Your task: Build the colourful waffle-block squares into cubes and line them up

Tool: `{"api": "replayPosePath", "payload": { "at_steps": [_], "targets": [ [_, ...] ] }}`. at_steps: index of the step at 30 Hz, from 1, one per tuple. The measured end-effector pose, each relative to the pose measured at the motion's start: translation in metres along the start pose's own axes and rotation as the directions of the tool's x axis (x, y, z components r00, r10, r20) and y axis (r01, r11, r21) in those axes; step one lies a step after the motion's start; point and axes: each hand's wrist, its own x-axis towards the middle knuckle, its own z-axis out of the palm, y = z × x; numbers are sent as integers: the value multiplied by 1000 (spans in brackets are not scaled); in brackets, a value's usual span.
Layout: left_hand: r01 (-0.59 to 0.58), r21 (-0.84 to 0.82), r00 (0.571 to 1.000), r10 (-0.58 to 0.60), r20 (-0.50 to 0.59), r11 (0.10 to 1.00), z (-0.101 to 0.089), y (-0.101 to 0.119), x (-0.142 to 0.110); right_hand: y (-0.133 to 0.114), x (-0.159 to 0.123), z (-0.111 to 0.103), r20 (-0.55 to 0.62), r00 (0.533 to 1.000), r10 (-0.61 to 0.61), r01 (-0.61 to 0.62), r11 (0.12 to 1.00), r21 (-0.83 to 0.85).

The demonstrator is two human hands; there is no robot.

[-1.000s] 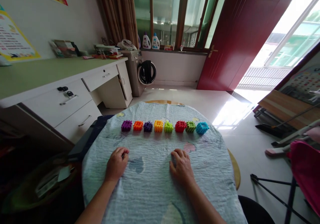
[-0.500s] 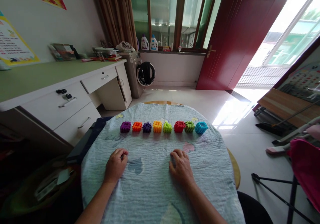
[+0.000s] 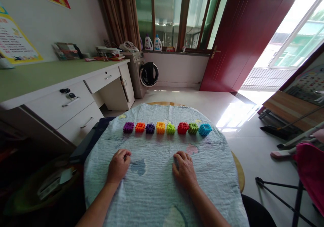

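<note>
My left hand (image 3: 119,165) rests on the cloth, its fingers curled in a loose fist and no object showing in them. Palm down on the right side lies my right hand (image 3: 185,168), thumb apart from its bent fingers, holding nothing. Beyond both hands a row of openwork plastic blocks runs across the cloth. From the left they are a purple block (image 3: 128,127), an orange block (image 3: 140,127), a dark purple block (image 3: 150,128), a yellow block (image 3: 160,128), a lime block (image 3: 170,129), a red block (image 3: 183,128), a green block (image 3: 193,128) and a blue block (image 3: 205,129). Neither hand touches them.
A pale blue patterned cloth (image 3: 154,200) covers the round table (image 3: 239,173). On the left stands a desk with drawers (image 3: 63,102). Farther back are a washing machine (image 3: 138,75) with its door open and a red door (image 3: 235,45). A pink folding chair (image 3: 310,173) is at right.
The whole scene has shifted slightly rightward in the view. Both hands and the row of blocks keep their places on the cloth.
</note>
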Motion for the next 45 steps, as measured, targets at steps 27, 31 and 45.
{"api": "replayPosePath", "payload": {
  "at_steps": [27,31,45],
  "targets": [
    [42,-14,999,-41,30,999,-3,8,-3,6,1,6,-45,999,-4,10,991,136],
    [143,-52,978,-133,160,988,-7,8,7,16,11,-5,43,990,131,-136,882,450],
    [295,-315,952,-305,18,902,-19,-33,105,157,87,-85,-222,608,762,-338,502,797]
  ]
}}
